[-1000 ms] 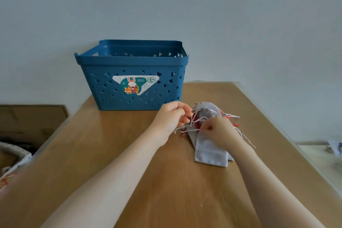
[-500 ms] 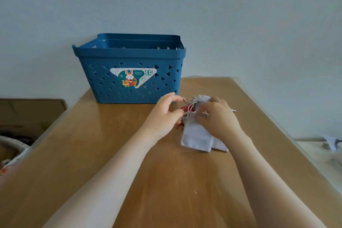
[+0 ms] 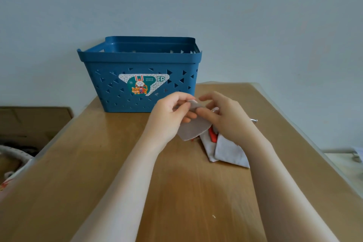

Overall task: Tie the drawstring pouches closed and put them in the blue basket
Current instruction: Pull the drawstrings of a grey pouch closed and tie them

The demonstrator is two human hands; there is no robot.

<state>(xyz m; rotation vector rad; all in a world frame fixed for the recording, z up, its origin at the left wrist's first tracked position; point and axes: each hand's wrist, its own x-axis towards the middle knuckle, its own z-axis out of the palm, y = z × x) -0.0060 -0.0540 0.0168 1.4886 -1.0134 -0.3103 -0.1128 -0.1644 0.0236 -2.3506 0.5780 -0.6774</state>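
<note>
A blue basket (image 3: 110, 61) with triangular holes and a sticker stands at the back of the wooden table. In front of it my left hand (image 3: 170, 116) and my right hand (image 3: 222, 116) together hold up one grey drawstring pouch (image 3: 194, 129), pinching its top edge just above the table. Under my right hand lies a small pile of grey pouches (image 3: 227, 151) with something red-orange showing between them. A bit of white string (image 3: 253, 120) pokes out to the right of my wrist. The held pouch's strings are hidden by my fingers.
The wooden table (image 3: 176, 192) runs toward me, its right edge (image 3: 306, 139) slanting close by. A brown cardboard box (image 3: 33, 122) and a white-rimmed item (image 3: 17, 155) sit beyond the left edge. A pale wall stands right behind the basket.
Both hands have lifted one pouch off the pile and raised it toward the basket. The rest of the pile has stayed on the table at the right.
</note>
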